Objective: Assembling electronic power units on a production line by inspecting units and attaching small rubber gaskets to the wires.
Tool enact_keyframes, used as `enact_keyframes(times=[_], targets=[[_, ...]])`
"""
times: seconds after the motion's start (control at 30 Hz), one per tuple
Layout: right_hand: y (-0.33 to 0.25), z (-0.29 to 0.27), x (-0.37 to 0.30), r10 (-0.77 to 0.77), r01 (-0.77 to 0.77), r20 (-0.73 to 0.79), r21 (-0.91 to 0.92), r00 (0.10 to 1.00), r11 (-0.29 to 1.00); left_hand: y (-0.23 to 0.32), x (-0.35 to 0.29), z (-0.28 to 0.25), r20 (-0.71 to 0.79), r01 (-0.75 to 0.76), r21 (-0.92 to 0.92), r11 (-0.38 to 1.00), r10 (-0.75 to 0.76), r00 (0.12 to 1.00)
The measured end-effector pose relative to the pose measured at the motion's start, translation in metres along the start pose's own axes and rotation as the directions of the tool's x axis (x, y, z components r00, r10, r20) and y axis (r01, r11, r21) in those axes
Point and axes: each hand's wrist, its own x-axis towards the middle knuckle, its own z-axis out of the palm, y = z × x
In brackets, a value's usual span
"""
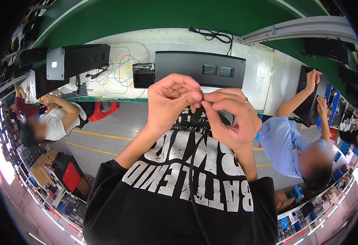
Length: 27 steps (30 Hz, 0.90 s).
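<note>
My left hand (171, 104) and my right hand (230, 116) meet in front of my chest, fingertips pinched together on the end of a thin black cable (192, 171). The cable hangs down from my fingers across my black printed shirt. What sits between the fingertips is too small to tell. Just beyond my hands, a dark flat monitor (199, 69) lies back side up on the white workbench (265, 69). A small black box (143, 75) lies left of the monitor.
A coiled black power cord (215, 36) lies at the bench's far edge. A second monitor (79, 59) stands at left. A seated person in white (58, 120) works at left. At right, a person in blue (281, 141) handles another monitor (309, 98). A red stool (103, 110) stands under the bench.
</note>
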Motion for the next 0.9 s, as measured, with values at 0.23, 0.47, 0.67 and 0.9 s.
enact_keyframes(times=[0.23,0.47,0.67,0.9], targets=[[0.019,-0.003,-0.01,-0.081,0.076,-0.029,-0.164,0.996,0.984,-0.02,0.005,0.004,-0.108,0.069,0.083,0.994,-0.06,0.992],[0.161,-0.055,-0.071,0.424,-0.48,-0.226,-0.344,0.877,0.807,-0.077,0.024,-0.046,-0.285,0.246,0.066,0.967,-0.218,0.933],[0.218,-0.07,-0.064,0.39,-0.393,-0.119,-0.512,0.913,0.764,-0.091,0.024,-0.061,-0.317,0.307,-0.003,0.952,-0.292,0.902],[0.225,-0.063,-0.055,0.411,-0.314,0.006,-0.634,0.912,0.706,-0.092,0.021,-0.07,-0.354,0.291,-0.078,0.954,-0.299,0.886]])
